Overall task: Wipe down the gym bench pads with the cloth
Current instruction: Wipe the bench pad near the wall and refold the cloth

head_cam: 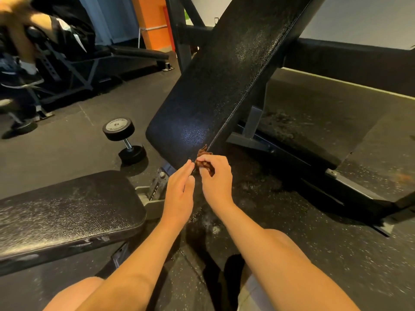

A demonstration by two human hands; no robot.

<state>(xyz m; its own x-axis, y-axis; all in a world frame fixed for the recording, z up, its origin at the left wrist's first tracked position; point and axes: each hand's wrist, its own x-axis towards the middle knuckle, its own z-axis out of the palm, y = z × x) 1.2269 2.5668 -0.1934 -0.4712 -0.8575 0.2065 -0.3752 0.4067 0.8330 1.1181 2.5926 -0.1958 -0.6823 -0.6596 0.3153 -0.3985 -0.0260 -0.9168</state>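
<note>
Through my head view, my right hand [216, 178] pinches the bunched brown cloth [202, 152] at the lower right corner of the tilted back pad [213, 86]. My left hand [179, 191], fingers straight and together, touches that edge just beside the cloth. The seat pad [67, 209] lies left, with a dumbbell [124, 140] on the floor beyond it.

Black rubber gym floor [292, 221], flecked all over with pale specks, tile seams showing. Directly on it: a round-headed black dumbbell [125, 140] with a chrome handle, near the far corner of the seat pad [67, 216] and left of the lower end of the inclined back pad [213, 86]; the grey steel frame [256, 122] of that adjustable bench, planted right of the back pad; a second flat bench [139, 53] on its own frame, far left. Whitish scuffing beside the frame.
</note>
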